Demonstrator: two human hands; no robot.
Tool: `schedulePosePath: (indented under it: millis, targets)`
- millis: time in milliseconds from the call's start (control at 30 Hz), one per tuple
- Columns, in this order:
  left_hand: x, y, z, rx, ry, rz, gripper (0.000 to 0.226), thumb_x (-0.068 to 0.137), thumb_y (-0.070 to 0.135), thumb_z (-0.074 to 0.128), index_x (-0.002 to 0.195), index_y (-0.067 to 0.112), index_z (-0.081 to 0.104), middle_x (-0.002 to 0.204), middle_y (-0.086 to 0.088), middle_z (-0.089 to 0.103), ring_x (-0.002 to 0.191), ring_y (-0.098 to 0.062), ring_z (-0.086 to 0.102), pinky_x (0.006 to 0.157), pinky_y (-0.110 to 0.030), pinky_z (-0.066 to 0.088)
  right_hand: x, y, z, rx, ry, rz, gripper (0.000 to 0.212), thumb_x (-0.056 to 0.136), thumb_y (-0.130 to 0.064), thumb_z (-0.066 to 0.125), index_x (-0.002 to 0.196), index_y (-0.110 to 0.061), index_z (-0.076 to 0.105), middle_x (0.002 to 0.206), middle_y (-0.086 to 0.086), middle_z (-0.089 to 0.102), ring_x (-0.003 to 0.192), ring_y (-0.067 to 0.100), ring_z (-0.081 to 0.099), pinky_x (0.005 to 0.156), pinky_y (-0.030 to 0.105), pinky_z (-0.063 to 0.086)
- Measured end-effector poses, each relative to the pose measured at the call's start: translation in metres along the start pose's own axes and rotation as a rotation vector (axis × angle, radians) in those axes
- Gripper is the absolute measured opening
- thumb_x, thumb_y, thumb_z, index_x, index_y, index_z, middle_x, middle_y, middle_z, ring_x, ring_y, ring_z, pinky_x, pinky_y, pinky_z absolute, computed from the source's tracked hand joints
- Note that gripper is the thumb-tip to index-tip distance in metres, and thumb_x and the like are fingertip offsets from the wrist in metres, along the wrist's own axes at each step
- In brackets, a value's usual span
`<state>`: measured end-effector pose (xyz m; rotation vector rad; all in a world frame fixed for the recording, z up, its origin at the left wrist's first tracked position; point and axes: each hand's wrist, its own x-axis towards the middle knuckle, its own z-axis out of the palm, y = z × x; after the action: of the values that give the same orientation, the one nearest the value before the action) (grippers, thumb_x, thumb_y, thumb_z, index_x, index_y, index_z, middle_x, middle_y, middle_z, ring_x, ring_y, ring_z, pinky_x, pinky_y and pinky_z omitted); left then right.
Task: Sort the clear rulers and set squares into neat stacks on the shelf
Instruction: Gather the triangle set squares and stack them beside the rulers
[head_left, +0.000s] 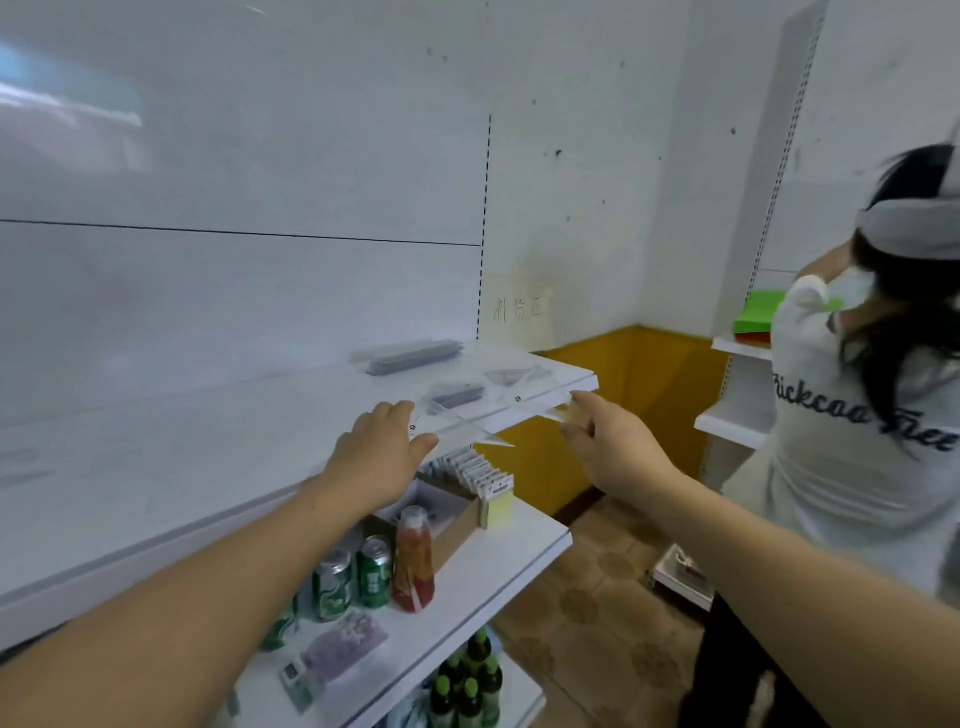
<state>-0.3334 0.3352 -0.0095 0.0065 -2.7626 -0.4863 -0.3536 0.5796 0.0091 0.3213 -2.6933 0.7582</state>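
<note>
White shelving runs along a pale wall, and the upper shelf (291, 415) is our landmark. At its front edge, near its right end, our left grip (382, 457) is closed on a clear set square (457, 423). The thumb is below and the fingers on top, and the see-through triangle juts out past the shelf lip, with a small dark hole near the corner we hold. Just to the right along that same edge, our right grip (615, 447) pinches the corner of a second clear set square (532, 397). This one reaches over the shelf's front corner and also shows a dark hanging hole. Both pieces are so transparent that only their edges and a faint glare tell them from the white board. Farther back on the shelf, a long grey-looking stack of rulers (413, 356) lies near the back panel. In front of it sit a smaller stack (460, 395) and a pile of triangles (514, 375). Below the shelf stand green cans (374, 571) and a red bottle (413, 558).
</note>
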Motion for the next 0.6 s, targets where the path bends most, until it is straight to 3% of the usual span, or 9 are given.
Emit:
schedulePosePath:
  millis: [333,600]
  targets:
    - [0.099,0.016,0.038,0.030,0.025,-0.056,0.055,0.096,0.048,0.039,0.140,0.015,0.035,0.142,-0.009,0.041,0.126,-0.030,0.041,0.101,-0.045,0.038,0.100,0.057,0.022,0.003,-0.008,-0.029,0.052,0.099,-0.033,0.045,0.147,-0.022,0.031,0.131,0.003,0.053,0.112,0.020,0.055,0.091,0.031,0.047]
    - [0.188,0.006,0.059,-0.010,0.010,-0.102,0.055,0.096,0.046,0.040,0.144,0.020,0.032,0.144,-0.008,0.040,0.130,-0.028,0.039,0.104,-0.046,0.037,0.211,0.083,0.055,-0.002,-0.080,-0.079,0.050,0.098,-0.033,0.046,0.146,-0.021,0.033,0.138,0.003,0.047,0.121,0.018,0.049,0.098,0.031,0.041]
